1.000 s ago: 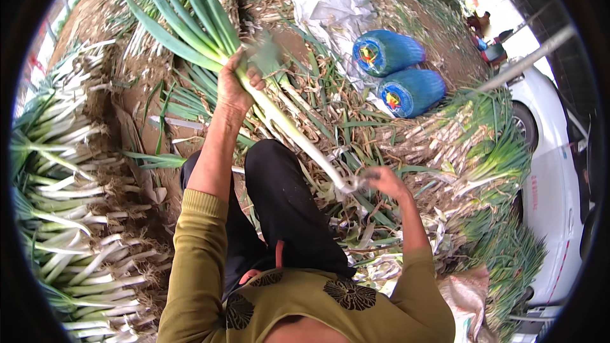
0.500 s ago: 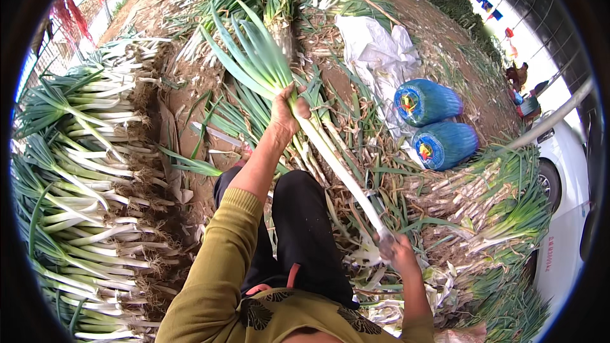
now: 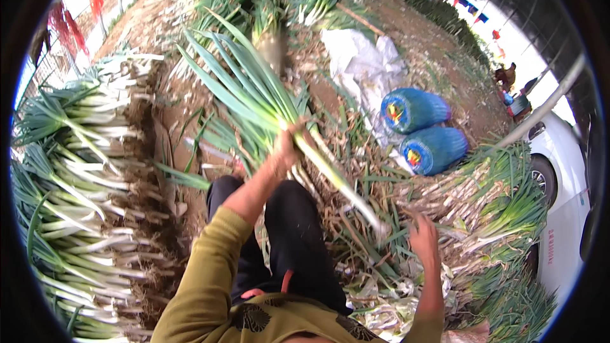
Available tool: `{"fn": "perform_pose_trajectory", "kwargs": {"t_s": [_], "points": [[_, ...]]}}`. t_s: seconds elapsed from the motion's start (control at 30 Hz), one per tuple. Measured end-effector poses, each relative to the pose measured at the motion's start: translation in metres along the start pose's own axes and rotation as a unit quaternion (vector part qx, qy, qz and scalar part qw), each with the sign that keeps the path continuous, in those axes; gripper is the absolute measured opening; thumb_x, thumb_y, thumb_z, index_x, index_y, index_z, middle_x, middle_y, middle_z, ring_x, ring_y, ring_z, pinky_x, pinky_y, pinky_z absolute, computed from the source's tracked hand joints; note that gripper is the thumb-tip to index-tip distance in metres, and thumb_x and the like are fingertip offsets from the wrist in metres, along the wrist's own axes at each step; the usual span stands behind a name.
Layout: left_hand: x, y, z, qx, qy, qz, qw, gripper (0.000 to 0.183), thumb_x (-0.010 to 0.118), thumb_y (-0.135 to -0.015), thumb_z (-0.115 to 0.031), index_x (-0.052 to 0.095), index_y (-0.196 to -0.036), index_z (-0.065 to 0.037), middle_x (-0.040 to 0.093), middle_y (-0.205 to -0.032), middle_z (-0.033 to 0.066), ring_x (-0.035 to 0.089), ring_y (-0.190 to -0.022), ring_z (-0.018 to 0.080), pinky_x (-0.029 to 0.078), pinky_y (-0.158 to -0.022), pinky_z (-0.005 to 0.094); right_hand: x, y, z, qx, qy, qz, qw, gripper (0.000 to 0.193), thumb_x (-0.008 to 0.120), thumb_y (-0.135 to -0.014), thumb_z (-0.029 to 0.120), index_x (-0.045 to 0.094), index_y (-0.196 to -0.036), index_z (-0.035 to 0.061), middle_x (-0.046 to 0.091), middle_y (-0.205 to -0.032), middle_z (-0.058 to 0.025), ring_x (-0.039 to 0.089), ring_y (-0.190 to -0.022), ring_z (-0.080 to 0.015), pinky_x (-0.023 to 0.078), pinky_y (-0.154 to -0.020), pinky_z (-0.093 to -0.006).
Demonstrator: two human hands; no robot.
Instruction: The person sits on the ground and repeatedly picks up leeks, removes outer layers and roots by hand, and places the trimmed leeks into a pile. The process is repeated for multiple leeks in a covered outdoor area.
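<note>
Left fingers (image 3: 295, 129): around leek (image 3: 335, 181) | right fingers (image 3: 419, 223): off root end (image 3: 379, 225) (previously touching)

An olive-green top (image 3: 298, 315), fine-knit in look, is worn on the upper body. Its left sleeve (image 3: 204, 273) is finished with a ribbed cuff (image 3: 236, 218) of the same colour, set partway along the forearm. The right sleeve (image 3: 424, 326) is matched in olive green and is partly cut off by the lower edge. The front is decorated with large black flower-like motifs (image 3: 252, 317), their petals marked by radiating lines. Below, plain black trousers (image 3: 295, 235) are worn. At the waist, a narrow red strip (image 3: 286, 281) and a smaller pinkish-red patch (image 3: 253, 293) are shown against the dark cloth. The left hand (image 3: 284, 149) and right hand (image 3: 424, 241) are left bare.
</note>
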State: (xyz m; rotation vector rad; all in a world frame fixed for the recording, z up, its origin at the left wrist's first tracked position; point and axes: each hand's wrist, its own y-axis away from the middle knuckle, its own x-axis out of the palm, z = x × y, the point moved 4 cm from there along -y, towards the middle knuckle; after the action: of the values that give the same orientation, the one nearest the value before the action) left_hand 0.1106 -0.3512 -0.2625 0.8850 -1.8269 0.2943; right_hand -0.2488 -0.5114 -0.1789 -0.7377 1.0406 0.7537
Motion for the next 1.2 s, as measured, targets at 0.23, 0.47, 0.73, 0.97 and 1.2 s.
{"fn": "perform_pose_trajectory", "kwargs": {"t_s": [0.23,0.47,0.73,0.97,1.2], "points": [[0.059,0.076,0.097,-0.214,-0.129,0.108,0.962,0.021,0.059,-0.082,-0.013,0.053,-0.102,-0.009,0.047,-0.067,-0.0005,0.049,-0.064,0.0146,0.045,-0.067,0.0321,-0.064,-0.227,0.158,-0.331,0.103,-0.233,0.908,0.046,0.051,-0.068,-0.002,0.056,-0.112,0.0095,0.053,-0.118,-0.0100,0.053,-0.102,-0.0266,0.043,-0.087,-0.0339],[0.055,0.108,0.131,-0.307,-0.140,0.244,0.909,0.023,0.062,-0.081,-0.011,0.052,-0.102,-0.007,0.046,-0.070,-0.0005,0.046,-0.061,0.0116,0.042,-0.066,0.0286,-0.079,-0.318,0.166,-0.352,0.368,-0.240,0.827,0.019,0.049,-0.074,0.011,0.054,-0.092,0.0104,0.051,-0.117,-0.0030,0.052,-0.094,-0.0215,0.043,-0.075,-0.0405],[0.051,0.126,0.146,-0.336,-0.122,0.244,0.901,0.021,0.060,-0.082,-0.012,0.052,-0.101,-0.006,0.046,-0.065,-0.0006,0.046,-0.060,0.0122,0.041,-0.064,0.0290,-0.150,-0.327,0.119,-0.161,0.491,-0.371,0.771,0.014,0.051,-0.067,0.010,0.054,-0.077,0.0013,0.059,-0.059,-0.0108,0.061,-0.053,-0.0221,0.046,-0.043,-0.0357],[0.059,0.082,0.093,-0.234,-0.119,0.132,0.956,0.025,0.057,-0.081,-0.010,0.051,-0.104,-0.004,0.048,-0.063,-0.0008,0.048,-0.054,0.0140,0.044,-0.053,0.0273,-0.088,-0.247,0.062,-0.066,0.079,0.083,0.991,0.055,0.057,-0.080,0.023,0.038,-0.127,0.0022,0.044,-0.127,-0.0188,0.047,-0.114,-0.0313,0.039,-0.094,-0.0400],[0.034,0.001,-0.042,0.002,-0.023,-0.078,0.997,0.018,0.059,-0.081,-0.013,0.052,-0.095,-0.005,0.046,-0.059,0.0007,0.045,-0.052,0.0129,0.047,-0.066,0.0341,0.083,-0.073,0.057,-0.005,-0.426,0.506,0.750,0.075,0.065,-0.078,0.032,0.026,-0.133,-0.0017,0.051,-0.117,-0.0125,0.050,-0.108,-0.0195,0.044,-0.092,-0.0342]]}}
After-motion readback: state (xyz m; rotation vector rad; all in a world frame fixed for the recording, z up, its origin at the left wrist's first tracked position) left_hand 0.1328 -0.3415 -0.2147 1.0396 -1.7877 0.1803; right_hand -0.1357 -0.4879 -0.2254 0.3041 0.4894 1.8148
